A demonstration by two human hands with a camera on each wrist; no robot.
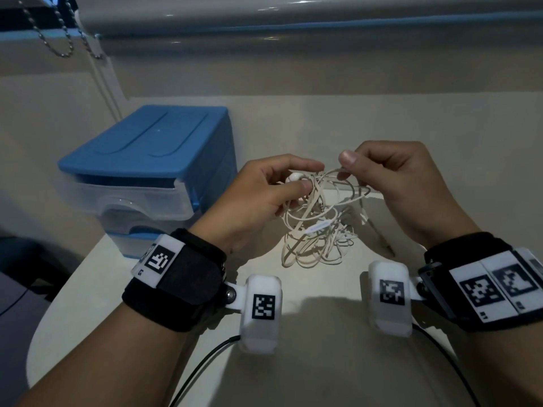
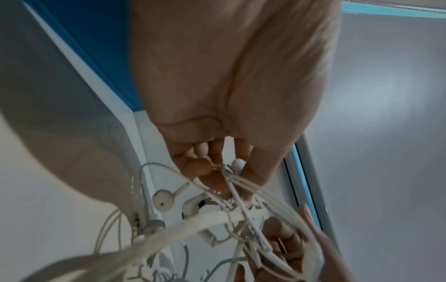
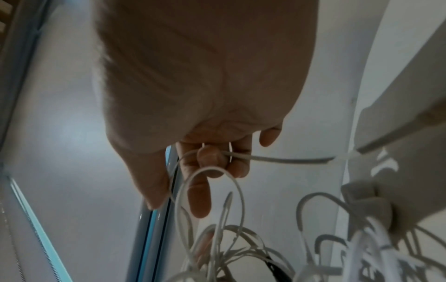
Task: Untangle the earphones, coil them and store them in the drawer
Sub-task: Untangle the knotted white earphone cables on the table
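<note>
A tangle of white earphones [image 1: 316, 227] hangs between both hands above the white table [image 1: 293, 348], its lower loops touching the surface. My left hand [image 1: 264, 192] pinches an earbud [image 1: 294, 178] and cord between thumb and fingers. To its right, my right hand [image 1: 390, 177] pinches a strand of cord [image 1: 335, 171] at the top of the tangle. In the left wrist view the left hand [image 2: 217, 167] grips cords, with an earbud [image 2: 165, 199] hanging below. In the right wrist view the right hand [image 3: 214, 160] holds a cord [image 3: 277, 158] running off to the right.
A small blue drawer unit [image 1: 147, 171] with translucent drawers stands at the table's left, its top drawer [image 1: 123, 195] pulled slightly out. A wall and window ledge run behind. A beaded blind chain [image 1: 55, 39] hangs at the upper left.
</note>
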